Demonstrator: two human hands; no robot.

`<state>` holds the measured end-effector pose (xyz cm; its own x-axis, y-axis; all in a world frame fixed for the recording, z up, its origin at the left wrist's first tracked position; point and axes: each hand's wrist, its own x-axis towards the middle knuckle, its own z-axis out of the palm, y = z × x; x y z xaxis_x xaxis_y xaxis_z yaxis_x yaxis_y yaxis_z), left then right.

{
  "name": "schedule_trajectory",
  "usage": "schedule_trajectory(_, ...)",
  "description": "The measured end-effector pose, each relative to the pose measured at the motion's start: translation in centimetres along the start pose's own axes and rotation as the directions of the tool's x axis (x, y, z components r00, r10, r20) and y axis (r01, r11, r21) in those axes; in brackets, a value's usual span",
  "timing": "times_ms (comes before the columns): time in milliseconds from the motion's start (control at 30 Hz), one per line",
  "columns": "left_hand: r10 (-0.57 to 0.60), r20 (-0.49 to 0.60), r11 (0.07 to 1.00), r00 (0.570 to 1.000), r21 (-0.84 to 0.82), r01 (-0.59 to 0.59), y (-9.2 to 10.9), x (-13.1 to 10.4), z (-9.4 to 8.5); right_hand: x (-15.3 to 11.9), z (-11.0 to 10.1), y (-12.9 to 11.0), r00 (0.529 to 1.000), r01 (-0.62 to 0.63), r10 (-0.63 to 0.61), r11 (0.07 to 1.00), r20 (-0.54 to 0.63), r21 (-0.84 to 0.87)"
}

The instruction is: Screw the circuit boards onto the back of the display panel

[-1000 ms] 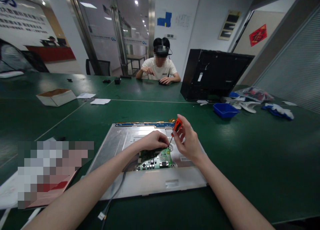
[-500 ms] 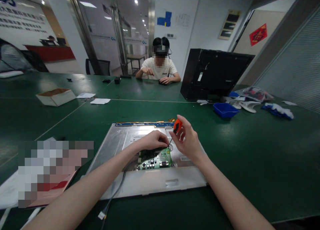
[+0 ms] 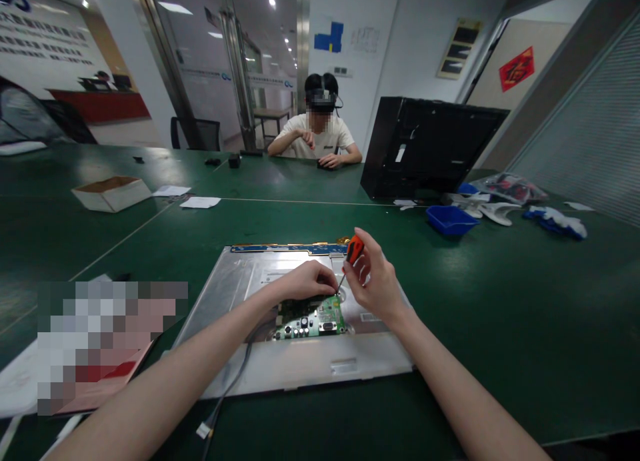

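Note:
A silver metal panel [image 3: 300,364] lies flat on the green table, with a green circuit board [image 3: 313,323] on its middle. My right hand [image 3: 373,277] grips an orange and black screwdriver [image 3: 355,249], its shaft slanting down to the board's upper right corner. Beside the tip, my left hand [image 3: 313,281] is closed, thumb and fingertips pinched together at that corner; whatever lies between them is too small to make out. A blue strip board [image 3: 285,249] runs along the panel's far edge. A grey cable [image 3: 235,381] trails off the near edge.
A black monitor housing [image 3: 433,147] stands at the back right near a blue tray [image 3: 451,221] and gloves [image 3: 557,222]. An open box [image 3: 113,194] and papers [image 3: 201,202] lie at the left. Across the table sits a person [image 3: 320,131].
The screwdriver handle and my right fingers have shifted very slightly, while my left hand stays in place. Across the table, the person's raised hand has moved a little to the right.

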<state>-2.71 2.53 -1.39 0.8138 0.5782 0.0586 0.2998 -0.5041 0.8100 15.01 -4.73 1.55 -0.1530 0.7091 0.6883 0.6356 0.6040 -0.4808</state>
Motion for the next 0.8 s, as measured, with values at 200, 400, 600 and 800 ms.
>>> schedule_trajectory(200,-0.005,0.005,1.0,1.0,0.011,0.005,0.13,-0.03,-0.07,0.11,0.07,0.16,1.0,0.011,-0.011,1.0,-0.017,-0.022)
schedule_trajectory(400,0.001,0.004,1.0,1.0,0.019,-0.001,-0.04,-0.04,-0.02,0.05,0.14,0.34,0.999,0.027,-0.029,0.998,-0.028,-0.061)
schedule_trajectory(600,-0.011,0.004,1.0,1.0,0.024,0.011,0.21,-0.04,-0.06,0.0,0.16,0.37,0.999,0.037,-0.039,0.997,-0.031,-0.062)
schedule_trajectory(800,-0.018,0.007,0.999,1.0,0.033,0.018,0.43,-0.1,-0.12,0.02,0.2,0.38,1.0,0.024,-0.024,0.997,-0.006,-0.067)
